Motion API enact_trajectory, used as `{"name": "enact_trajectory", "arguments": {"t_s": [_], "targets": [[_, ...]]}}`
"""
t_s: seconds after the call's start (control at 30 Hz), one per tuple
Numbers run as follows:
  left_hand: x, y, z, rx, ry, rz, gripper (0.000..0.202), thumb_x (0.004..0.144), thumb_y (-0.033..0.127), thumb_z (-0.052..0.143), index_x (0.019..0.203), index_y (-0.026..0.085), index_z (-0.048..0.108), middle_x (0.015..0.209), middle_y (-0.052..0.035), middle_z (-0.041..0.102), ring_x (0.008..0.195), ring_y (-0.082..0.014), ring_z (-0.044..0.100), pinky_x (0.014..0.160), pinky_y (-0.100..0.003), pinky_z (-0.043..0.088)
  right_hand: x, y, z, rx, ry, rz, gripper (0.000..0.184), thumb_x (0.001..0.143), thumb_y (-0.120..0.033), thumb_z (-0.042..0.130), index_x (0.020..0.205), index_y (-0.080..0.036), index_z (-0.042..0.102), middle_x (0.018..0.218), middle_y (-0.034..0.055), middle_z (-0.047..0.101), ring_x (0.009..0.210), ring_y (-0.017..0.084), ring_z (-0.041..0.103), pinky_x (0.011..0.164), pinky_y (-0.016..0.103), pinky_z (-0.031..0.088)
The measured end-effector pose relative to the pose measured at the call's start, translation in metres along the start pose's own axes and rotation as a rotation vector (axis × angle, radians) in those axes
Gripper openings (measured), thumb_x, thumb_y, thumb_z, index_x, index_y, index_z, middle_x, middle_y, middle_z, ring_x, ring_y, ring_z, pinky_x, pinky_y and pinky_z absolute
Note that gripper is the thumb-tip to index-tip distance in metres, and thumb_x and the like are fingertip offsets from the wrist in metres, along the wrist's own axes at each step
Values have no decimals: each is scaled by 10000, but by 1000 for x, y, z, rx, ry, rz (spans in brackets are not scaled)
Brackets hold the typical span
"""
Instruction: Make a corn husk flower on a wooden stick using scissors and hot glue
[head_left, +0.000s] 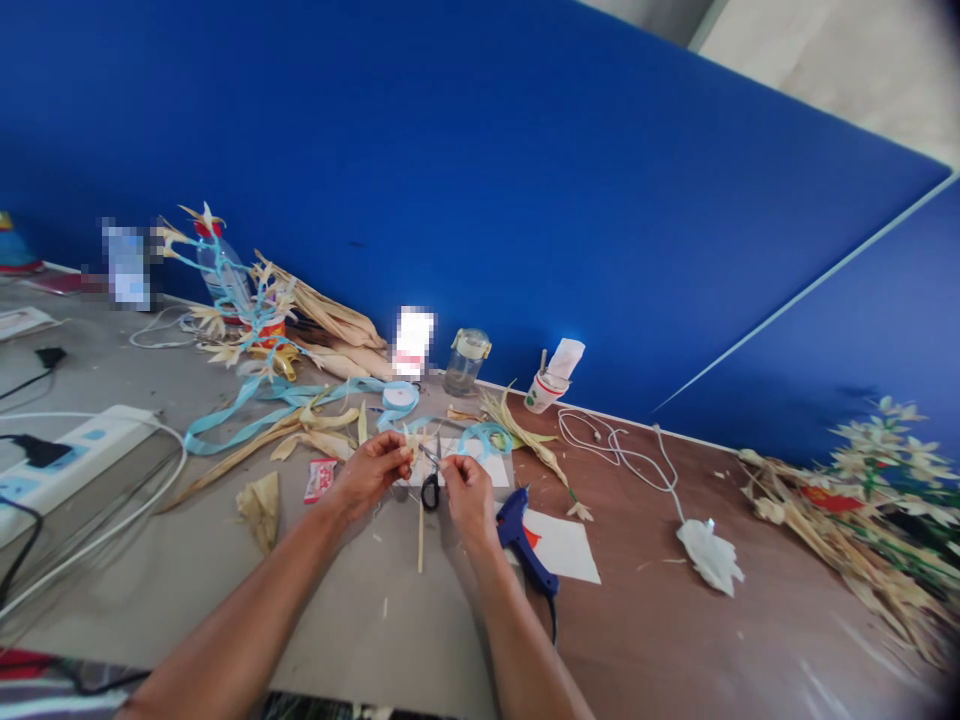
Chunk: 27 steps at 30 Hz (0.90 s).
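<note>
My left hand [373, 472] is closed in a pinch beside a small pale flower [416, 442] that looks made of dried corn husk. My right hand [469, 490] pinches a thin dark stem that runs toward the flower; its exact ends are too small to make out. Between and below my hands lie scissors [430, 492] with black handles, close to a thin wooden stick [421, 540]. A blue glue gun [525, 540] rests right of my right forearm, partly over white paper [566, 545]. A red and white packet [321, 480] lies by my left wrist.
Blue ribbon [247, 415] and corn husks [330, 310] spread at the back left, near a bottle [225, 275] with husk flowers. A glass jar [466, 362] and paper cup [544, 392] stand by the blue partition [480, 200]. A power strip [97, 455] lies left, white cable [630, 455] right.
</note>
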<state>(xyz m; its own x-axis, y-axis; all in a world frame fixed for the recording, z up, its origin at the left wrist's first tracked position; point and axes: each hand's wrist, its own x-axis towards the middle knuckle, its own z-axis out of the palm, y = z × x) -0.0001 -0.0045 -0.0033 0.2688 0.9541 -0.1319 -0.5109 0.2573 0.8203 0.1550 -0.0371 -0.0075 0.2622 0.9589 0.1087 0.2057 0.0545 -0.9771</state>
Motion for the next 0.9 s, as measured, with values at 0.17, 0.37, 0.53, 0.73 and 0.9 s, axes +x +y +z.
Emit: {"name": "enact_trajectory", "arguments": {"t_s": [0.17, 0.37, 0.53, 0.73, 0.9], "targets": [[3, 2, -7, -29, 11, 60, 238, 636, 211, 777, 724, 149, 565, 609, 35, 568, 525, -61, 531, 532, -180, 437, 5, 1, -6, -56, 52, -6, 243, 753, -397, 514, 658, -175, 541, 559, -28, 497, 558, 131, 445, 571, 247, 375], [4, 6, -7, -63, 90, 118, 252, 629, 215, 777, 731, 156, 555, 613, 38, 582, 522, -58, 536, 520, -168, 426, 4, 4, -6, -192, 101, -127, 162, 683, -176, 410, 673, -183, 571, 681, 23, 590, 682, 170, 540, 677, 268, 413], [4, 8, -6, -61, 123, 165, 271, 601, 225, 789, 720, 147, 559, 594, 43, 573, 516, -56, 524, 524, -170, 428, -4, 5, 2, -348, -108, -213, 231, 785, -202, 476, 925, -172, 657, 761, 36, 644, 692, 169, 569, 702, 275, 423], [6, 5, -10, -21, 96, 183, 243, 639, 242, 771, 732, 153, 564, 583, 43, 568, 528, -60, 515, 548, -176, 425, -15, 4, 9, -795, -298, -417, 202, 789, -181, 569, 924, -209, 717, 867, 76, 631, 861, 220, 541, 791, 320, 391], [6, 4, -10, -20, 102, 163, 253, 624, 246, 779, 726, 151, 567, 579, 42, 565, 513, -62, 507, 534, -181, 418, -18, -1, 15, -996, -314, -403, 190, 782, -194, 603, 938, -210, 710, 960, 103, 599, 951, 258, 493, 804, 349, 371]]}}
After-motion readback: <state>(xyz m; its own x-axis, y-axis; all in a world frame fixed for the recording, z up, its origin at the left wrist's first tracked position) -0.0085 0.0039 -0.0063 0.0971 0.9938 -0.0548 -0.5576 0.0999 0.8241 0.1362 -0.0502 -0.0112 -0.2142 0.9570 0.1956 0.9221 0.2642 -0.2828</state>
